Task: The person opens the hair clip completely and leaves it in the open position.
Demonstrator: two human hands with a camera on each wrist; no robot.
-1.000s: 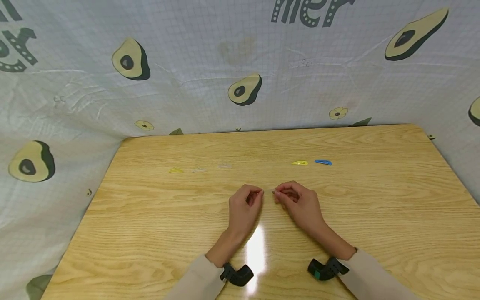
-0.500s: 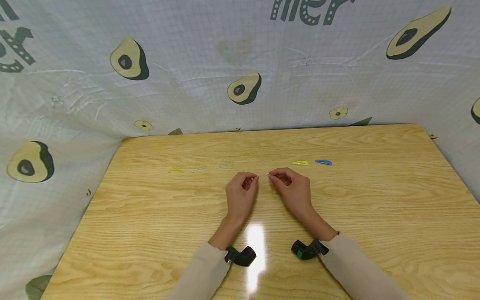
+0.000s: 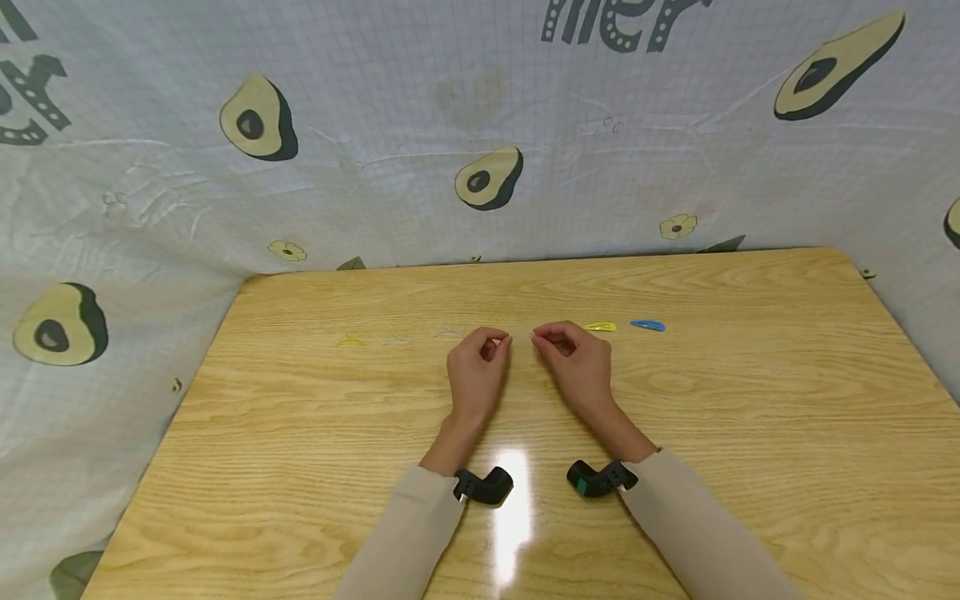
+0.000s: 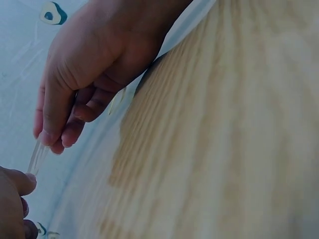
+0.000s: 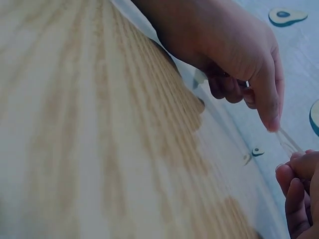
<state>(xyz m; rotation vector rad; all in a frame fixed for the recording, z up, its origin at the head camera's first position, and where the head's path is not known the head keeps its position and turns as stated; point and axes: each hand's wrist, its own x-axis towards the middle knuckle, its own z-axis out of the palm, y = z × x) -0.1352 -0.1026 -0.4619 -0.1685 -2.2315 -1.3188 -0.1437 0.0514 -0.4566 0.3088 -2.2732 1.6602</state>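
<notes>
Between my two hands is a small whitish, see-through snap hair clip [image 4: 37,157], pinched at one end by each hand. In the head view my left hand [image 3: 478,375] holds the left end between thumb and forefinger. My right hand [image 3: 576,367] pinches the opposite end, its other fingers curled under. The right wrist view shows the clip [image 5: 289,142] as a narrow strip with a slot, its ends hidden by fingertips. Both hands are over the middle of the table, level with each other.
A yellow hair clip [image 3: 602,327] lies just behind my right hand, with a blue hair clip [image 3: 648,325] to its right. Left of my hands, a thin yellow item [image 3: 350,341] and two pale ones lie on the wooden table [image 3: 300,442]. A patterned cloth [image 3: 375,108] hangs behind.
Both hands have moved forward across the table and slightly left, keeping hold of the hair clip. My right hand now partly overlaps the yellow clip. The items on the table stay put.
</notes>
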